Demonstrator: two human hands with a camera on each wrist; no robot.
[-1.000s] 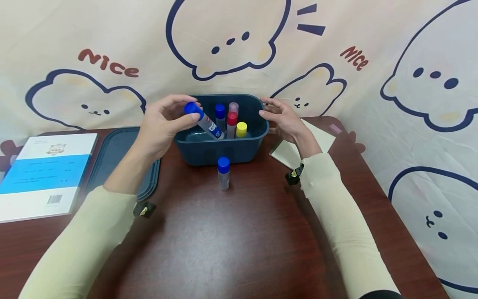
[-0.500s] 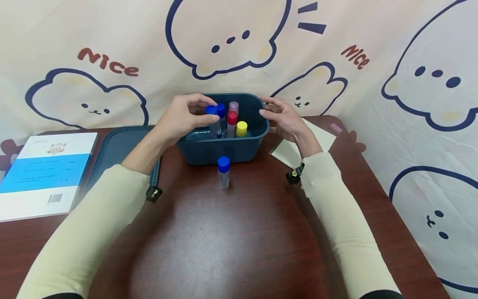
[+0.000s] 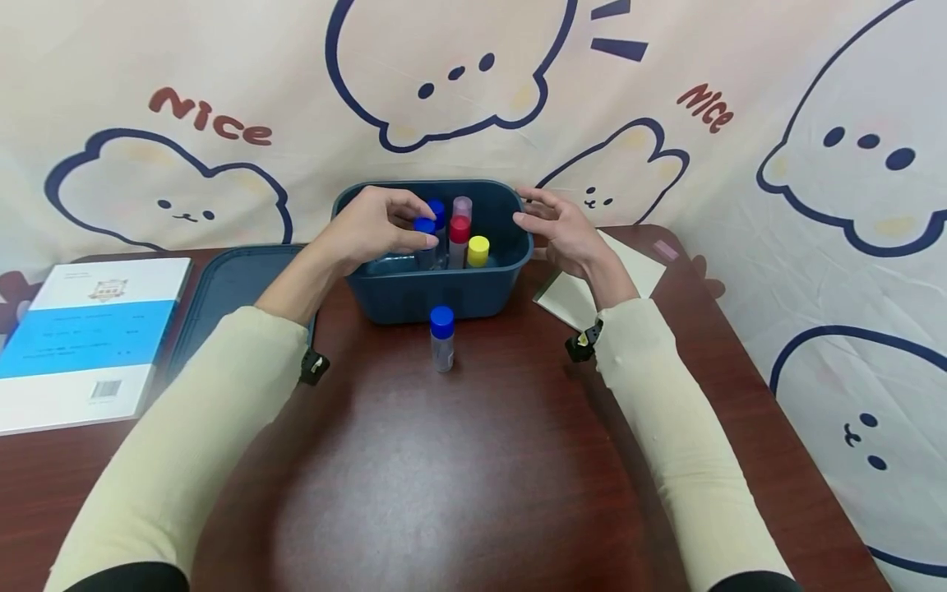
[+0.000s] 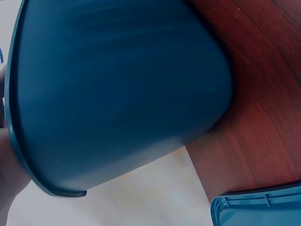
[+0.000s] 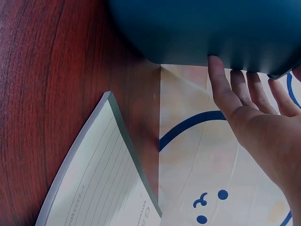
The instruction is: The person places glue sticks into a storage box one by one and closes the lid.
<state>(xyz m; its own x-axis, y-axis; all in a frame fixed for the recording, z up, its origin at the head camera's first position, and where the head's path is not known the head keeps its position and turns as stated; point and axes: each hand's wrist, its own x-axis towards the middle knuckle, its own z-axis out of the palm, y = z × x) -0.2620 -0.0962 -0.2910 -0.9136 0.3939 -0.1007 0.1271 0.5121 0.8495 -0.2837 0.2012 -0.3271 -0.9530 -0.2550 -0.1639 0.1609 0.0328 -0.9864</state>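
Taking the bin (image 3: 436, 298) as the dial's centre, with twelve toward the printed cloth (image 3: 296, 57), the tray (image 3: 244, 275) lay between eight and nine o'clock, partly covered by the left sleeve (image 3: 185, 427). The book (image 3: 96, 339) lay beyond it in the same direction. The notebook (image 3: 638, 263) lay between three and four, the right wrist crossing over it. A blue-capped stick (image 3: 442, 347) stood upright on the table (image 3: 444, 477) at six, just in front of the bin.

Inside, the left hand (image 3: 379, 226) pinched the held stick (image 3: 425, 258) by its blue cap. Close against it at one o'clock stood the rear blue stick (image 3: 436, 212); the red stick (image 3: 459, 240) was at three, with the purple stick (image 3: 462, 205) behind it and the yellow stick (image 3: 478, 252) at its four. The bin's front wall hid their bases. The right hand (image 3: 565, 234) had its fingers extended, tips touching the bin's three-o'clock end.

A second earlier the held stick had slanted over the bin's left part; now it was lower, nearly upright and nearer the others. The left hand had shifted toward three; the right stayed put.
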